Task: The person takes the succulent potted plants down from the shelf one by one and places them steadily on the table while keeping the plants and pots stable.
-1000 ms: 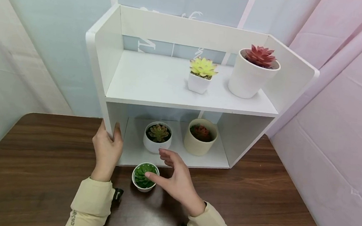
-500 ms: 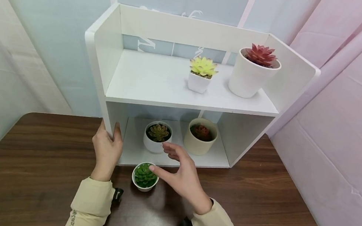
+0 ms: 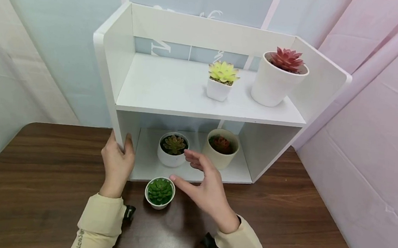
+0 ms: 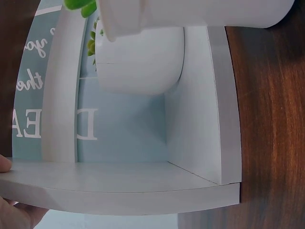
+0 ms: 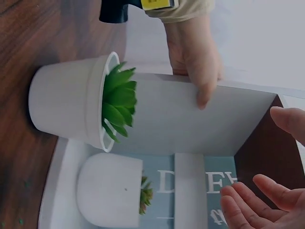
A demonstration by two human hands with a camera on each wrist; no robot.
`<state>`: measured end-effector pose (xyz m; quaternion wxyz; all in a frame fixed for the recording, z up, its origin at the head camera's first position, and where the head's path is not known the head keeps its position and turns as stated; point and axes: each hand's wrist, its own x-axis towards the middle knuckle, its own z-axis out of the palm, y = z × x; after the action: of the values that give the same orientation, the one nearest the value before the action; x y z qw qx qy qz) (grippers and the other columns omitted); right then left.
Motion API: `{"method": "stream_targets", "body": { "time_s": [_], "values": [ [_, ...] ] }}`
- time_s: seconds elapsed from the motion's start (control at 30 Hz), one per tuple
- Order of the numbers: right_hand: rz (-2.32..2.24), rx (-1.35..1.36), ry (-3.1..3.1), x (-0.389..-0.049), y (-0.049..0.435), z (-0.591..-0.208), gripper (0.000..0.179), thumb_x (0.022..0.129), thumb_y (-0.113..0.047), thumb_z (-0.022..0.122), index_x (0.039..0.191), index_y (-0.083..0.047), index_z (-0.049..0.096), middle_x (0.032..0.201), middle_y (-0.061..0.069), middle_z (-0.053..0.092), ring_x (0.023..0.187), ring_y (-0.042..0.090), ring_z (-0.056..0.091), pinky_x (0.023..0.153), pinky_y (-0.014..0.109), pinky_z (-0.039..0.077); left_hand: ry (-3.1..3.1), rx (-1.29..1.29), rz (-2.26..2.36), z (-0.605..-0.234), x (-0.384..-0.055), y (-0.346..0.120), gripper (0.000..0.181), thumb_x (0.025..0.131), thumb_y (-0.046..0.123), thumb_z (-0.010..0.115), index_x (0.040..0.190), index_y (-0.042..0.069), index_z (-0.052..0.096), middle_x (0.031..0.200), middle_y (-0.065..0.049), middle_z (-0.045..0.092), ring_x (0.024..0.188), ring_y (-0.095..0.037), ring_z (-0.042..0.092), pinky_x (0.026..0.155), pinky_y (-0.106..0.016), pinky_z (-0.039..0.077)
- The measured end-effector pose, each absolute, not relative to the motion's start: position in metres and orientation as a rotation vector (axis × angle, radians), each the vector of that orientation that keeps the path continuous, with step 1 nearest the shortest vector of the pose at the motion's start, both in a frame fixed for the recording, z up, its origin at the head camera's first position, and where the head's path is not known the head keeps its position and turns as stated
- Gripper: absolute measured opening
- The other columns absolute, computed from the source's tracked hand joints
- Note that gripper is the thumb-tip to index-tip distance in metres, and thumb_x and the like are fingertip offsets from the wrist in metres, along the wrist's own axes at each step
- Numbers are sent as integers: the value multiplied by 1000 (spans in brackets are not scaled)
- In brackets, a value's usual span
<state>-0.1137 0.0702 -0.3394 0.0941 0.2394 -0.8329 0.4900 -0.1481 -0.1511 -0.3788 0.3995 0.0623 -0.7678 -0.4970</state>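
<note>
My left hand (image 3: 118,164) grips the left side panel of a white two-tier shelf (image 3: 208,109), thumb on the inner face and fingers behind the outer one. A green succulent in a white pot (image 3: 159,192) stands on the table in front of the lower tier. Up and to the right of that pot is my right hand (image 3: 207,184), thumb and fingers spread apart with nothing between them. The right wrist view shows the same green succulent (image 5: 119,102) upright on the wood, apart from my right fingers (image 5: 274,191).
On the lower tier are a brownish-green succulent in a white pot (image 3: 172,149) and a red one in a cream pot (image 3: 219,151). The upper tier holds a yellow succulent (image 3: 221,81) and a large red one (image 3: 279,80). Everything rests on a dark wooden table (image 3: 305,230).
My right hand has drawn away from the green succulent, up and to the right, its thumb no longer over the leaves. My left hand keeps its grip on the shelf's side.
</note>
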Motion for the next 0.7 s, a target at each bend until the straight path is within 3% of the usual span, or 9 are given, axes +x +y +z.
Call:
{"method": "stream_targets", "body": {
  "time_s": [0.7],
  "values": [
    [1359, 750, -2335, -113, 84, -312, 61, 77, -21, 81, 131, -16, 54, 132, -2, 56, 119, 14, 54, 100, 29, 42, -1939, 151, -1252, -380, -148, -151, 28, 94, 1, 52, 120, -6, 58, 112, -29, 65, 102, -45, 62, 82, -61, 46]
  ]
}}
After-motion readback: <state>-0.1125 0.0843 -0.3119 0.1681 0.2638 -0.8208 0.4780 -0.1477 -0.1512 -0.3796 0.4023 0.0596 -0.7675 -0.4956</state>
